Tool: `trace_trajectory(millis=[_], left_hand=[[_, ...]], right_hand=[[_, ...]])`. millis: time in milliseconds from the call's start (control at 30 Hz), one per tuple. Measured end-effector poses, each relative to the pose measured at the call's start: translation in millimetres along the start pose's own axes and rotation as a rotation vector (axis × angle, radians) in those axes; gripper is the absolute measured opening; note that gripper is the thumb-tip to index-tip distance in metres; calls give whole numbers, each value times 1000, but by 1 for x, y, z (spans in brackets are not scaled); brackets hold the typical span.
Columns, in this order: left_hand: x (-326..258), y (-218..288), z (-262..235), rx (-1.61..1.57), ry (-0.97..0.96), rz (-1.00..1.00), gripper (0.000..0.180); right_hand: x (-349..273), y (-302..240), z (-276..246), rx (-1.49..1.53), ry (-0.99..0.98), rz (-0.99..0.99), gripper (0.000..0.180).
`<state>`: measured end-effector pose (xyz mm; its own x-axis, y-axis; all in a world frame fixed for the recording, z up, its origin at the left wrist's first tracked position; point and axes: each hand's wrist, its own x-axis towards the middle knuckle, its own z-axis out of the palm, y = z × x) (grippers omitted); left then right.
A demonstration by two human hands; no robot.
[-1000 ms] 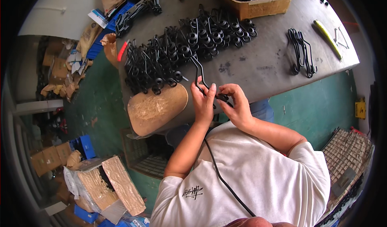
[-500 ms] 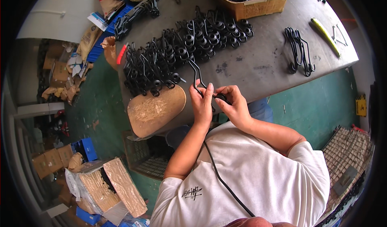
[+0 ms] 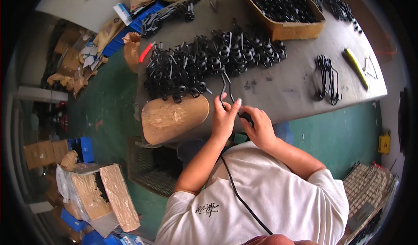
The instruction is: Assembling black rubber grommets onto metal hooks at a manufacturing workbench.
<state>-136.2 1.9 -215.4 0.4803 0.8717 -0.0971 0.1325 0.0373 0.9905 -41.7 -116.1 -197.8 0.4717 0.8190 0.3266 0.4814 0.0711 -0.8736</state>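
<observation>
Down on the floor at the left sits an open carton point(image 3: 89, 192) with crinkled brown lining. Next comes the metal table point(image 3: 278, 94), where a red-handled tool point(image 3: 146, 52) lies at the left edge. A tan wooden board point(image 3: 174, 118) covers the near left corner, just beside a heap of black bent-wire parts with round ends point(image 3: 213, 62). To the right of the board, the left hand point(image 3: 224, 122) pinches a bent black wire frame point(image 3: 230, 88) between thumb and fingers, its two prongs reaching toward the heap's near side; whether they touch it is unclear. Close by, the right hand point(image 3: 262, 131) grips a curved black piece point(image 3: 248, 118); whether this joins the frame cannot be told. Farther right stand a cardboard box of small black parts point(image 3: 300, 30), a bundle of black wire hooks point(image 3: 326, 79), a yellow-green stick-shaped tool point(image 3: 356, 68) and a thin triangular wire point(image 3: 371, 67).
</observation>
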Motion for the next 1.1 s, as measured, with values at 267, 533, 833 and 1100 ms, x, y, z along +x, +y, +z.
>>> trace_trajectory(millis=[267,533,833,1100], left_hand=[[-12,0,-17,38,64,16,60],[-2,14,-46,-104,-49,143,63],[-4,25,-61,246,193,422,61],[-18,18,-54,394,111,434,61]], right_hand=[[6,7,14,-416,-45,-451,43],[44,-5,24,-339,16,-495,29],[211,24,54,-582,436,-130,26],[195,46,20,-582,398,-251,37]])
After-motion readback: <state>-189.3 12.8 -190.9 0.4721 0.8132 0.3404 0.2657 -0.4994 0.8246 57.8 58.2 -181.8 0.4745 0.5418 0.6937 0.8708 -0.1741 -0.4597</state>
